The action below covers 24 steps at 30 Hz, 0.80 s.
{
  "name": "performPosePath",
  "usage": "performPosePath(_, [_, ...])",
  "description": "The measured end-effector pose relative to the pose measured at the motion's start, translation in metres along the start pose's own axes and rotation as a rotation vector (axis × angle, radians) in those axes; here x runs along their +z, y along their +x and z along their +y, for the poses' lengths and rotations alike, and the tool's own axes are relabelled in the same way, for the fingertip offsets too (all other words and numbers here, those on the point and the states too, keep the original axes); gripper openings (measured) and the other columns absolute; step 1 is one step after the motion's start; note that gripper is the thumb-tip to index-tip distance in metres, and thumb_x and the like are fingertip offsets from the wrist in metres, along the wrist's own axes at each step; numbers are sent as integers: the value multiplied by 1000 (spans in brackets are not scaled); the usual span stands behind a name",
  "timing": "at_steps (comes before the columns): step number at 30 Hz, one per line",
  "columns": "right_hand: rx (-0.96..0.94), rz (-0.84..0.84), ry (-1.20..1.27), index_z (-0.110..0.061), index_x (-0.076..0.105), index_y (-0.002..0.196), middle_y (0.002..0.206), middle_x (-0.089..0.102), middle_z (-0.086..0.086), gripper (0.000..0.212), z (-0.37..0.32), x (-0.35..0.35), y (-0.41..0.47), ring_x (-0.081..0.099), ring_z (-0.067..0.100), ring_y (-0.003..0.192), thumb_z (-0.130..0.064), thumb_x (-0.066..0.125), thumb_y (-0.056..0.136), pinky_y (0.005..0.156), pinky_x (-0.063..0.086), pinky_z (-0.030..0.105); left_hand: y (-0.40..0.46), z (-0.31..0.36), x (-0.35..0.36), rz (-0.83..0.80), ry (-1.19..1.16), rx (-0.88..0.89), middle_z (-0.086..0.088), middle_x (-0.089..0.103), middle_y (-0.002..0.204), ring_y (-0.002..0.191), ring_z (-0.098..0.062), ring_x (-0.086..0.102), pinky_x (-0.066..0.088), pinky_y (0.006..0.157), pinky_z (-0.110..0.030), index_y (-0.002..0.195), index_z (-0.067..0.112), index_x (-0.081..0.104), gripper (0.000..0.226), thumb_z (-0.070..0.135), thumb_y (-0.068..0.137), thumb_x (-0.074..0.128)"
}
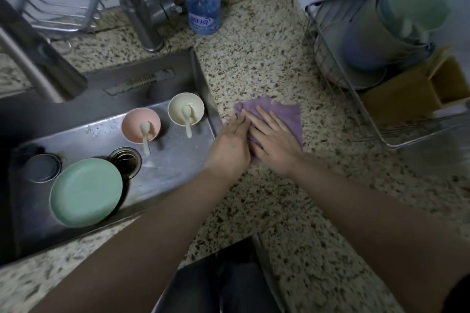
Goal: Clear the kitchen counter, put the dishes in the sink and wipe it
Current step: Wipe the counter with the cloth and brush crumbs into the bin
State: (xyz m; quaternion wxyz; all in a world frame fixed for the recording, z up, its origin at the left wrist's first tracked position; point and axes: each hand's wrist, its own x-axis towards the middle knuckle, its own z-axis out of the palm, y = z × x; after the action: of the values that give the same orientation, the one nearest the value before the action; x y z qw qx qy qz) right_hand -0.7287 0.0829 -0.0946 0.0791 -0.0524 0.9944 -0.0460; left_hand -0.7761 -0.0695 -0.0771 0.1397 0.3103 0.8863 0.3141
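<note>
- Now, both hands are flat on the purple cloth [277, 114]; the left hand [232, 141] presses its near-left edge with fingers extended, the right hand [273, 134] lies spread open, palm down, on the middle; neither grips it
- the cloth is soft, creased and roughly square, lying on the speckled granite counter [259, 46] just right of the sink
- the sink [175, 160] is a steel rectangular basin, dull and water-marked, with a round drain [126, 160] near its middle
- in it, a pink bowl [140, 124] holds a pale spoon [145, 134]; to its right a cream bowl [186, 108] holds a second spoon [187, 119], handle over the near rim
- a round mint-green plate [86, 192] leans at the near left, beside a small dark round dish [42, 168]
- a clear blue bottle [202, 5] stands upright on the far counter; beside it rises the steel faucet [137, 15]
- at the right, a wire rack [356, 89] holds stacked smooth bowls, a pale green one [417, 7] topmost and tilted; a wooden box [412, 91] sits against it
</note>
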Motion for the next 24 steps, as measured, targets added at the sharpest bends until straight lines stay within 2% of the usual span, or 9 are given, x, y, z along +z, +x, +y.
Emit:
performPosePath(2, [47,28,52,-22,34,152,161,26,-2,57,-6,0,-11,16,20,151,-41,27,99,122,7,35,-6,-2,-7,-13,-222,-6,-9,39,153,145,-19,32,16,118,-18,144,6,44,50,3,94,45])
performPosePath(4, [90,44,89,-28,16,156,163,19,-5,58,-8,0,-11,11,19,152,-47,23,101,121,9,36,-6,-11,-20,-6,-402,15,-2,38,154,144,-11,31,18,118,-17,147,11,41,50,4,97,43])
performPosePath(6, [104,41,72,-36,-5,155,165,7,-11,60,-5,2,-3,3,17,153,-53,17,102,123,9,38,-3,-22,-33,40,-480,-12,6,34,155,143,-2,27,18,117,-14,151,16,32,53,11,100,45])
performPosePath(7, [103,52,64,-36,-9,154,165,6,-11,62,-2,2,-2,2,17,153,-56,16,102,123,9,38,-2,-25,-39,69,-500,-37,9,32,154,143,1,25,17,117,-13,152,18,29,54,13,101,46])
performPosePath(10, [89,52,50,-27,-4,157,165,5,-8,68,5,-2,27,1,16,153,-58,13,100,124,9,38,7,-53,-55,163,-506,-98,16,32,152,140,5,26,19,116,-14,152,22,29,55,15,101,46])
performPosePath(14, [84,59,44,-21,-3,157,166,7,-4,69,12,-7,77,2,16,153,-56,11,99,125,9,39,15,-84,-70,228,-523,-167,6,43,150,140,-4,36,28,118,-26,150,27,31,52,14,101,45])
performPosePath(17, [124,89,90,-18,6,158,165,14,-2,68,14,-8,109,7,16,153,-53,10,100,124,13,39,20,-97,-76,246,-509,-231,7,48,146,136,-4,42,28,111,-11,150,27,34,51,16,101,46])
performPosePath(21, [157,199,338,-20,20,157,164,20,-5,58,14,-11,151,12,11,152,-43,16,104,124,14,38,29,-116,-72,230,-525,-277,12,51,143,134,-3,45,32,111,-17,148,34,36,49,23,101,46])
performPosePath(24, [140,297,507,-17,27,155,162,25,-4,50,8,-15,175,15,9,151,-31,26,107,124,12,33,35,-124,-71,219,-525,-307,15,53,141,132,-3,46,31,109,-13,146,36,38,48,23,101,47])
